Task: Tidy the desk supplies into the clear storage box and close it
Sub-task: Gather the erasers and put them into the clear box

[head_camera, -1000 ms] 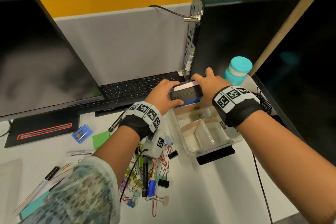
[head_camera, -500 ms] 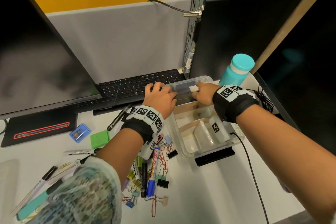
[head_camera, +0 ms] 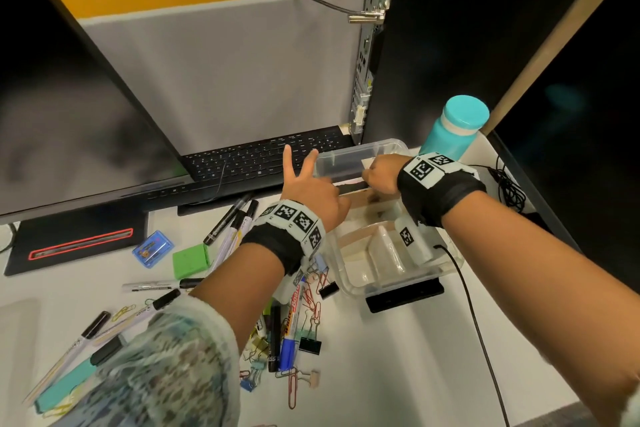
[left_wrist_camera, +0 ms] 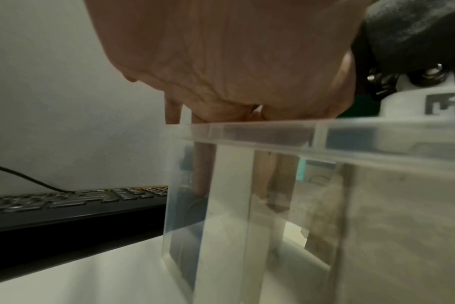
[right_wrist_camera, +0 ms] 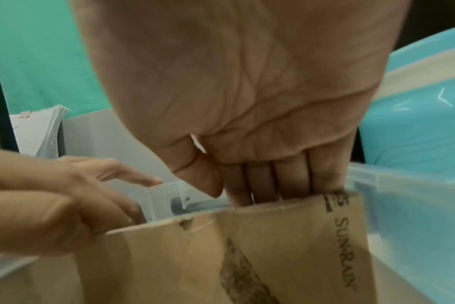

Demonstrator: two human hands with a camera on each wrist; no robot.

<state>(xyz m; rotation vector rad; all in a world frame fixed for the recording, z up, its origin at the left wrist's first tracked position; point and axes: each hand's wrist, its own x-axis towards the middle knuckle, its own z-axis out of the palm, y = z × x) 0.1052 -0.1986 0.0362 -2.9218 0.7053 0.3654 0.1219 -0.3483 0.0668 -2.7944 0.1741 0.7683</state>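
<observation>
The clear storage box (head_camera: 346, 158) stands open on the desk to the right of the keyboard, with a brown cardboard divider (right_wrist_camera: 247, 246) across it. A dark flat box (head_camera: 349, 186) lies low in the far compartment, mostly hidden. My left hand (head_camera: 311, 187) reaches in from the left: two fingers stick up and the others point straight down inside the wall, as the left wrist view shows through the clear plastic. My right hand (head_camera: 379, 173) reaches in from the right. Its fingers (right_wrist_camera: 273, 181) run straight down behind the divider, tips hidden.
Loose markers, paper clips and binder clips (head_camera: 291, 322) lie left of the box, with a green pad (head_camera: 190, 260) and a small blue case (head_camera: 152, 248). The keyboard (head_camera: 263, 159), computer tower (head_camera: 467, 45) and teal bottle (head_camera: 453, 128) crowd the far side. A black cable (head_camera: 478, 322) trails right.
A second ago both hands held the dark box above the storage box. It has gone down into the far compartment, and both hands followed it in.
</observation>
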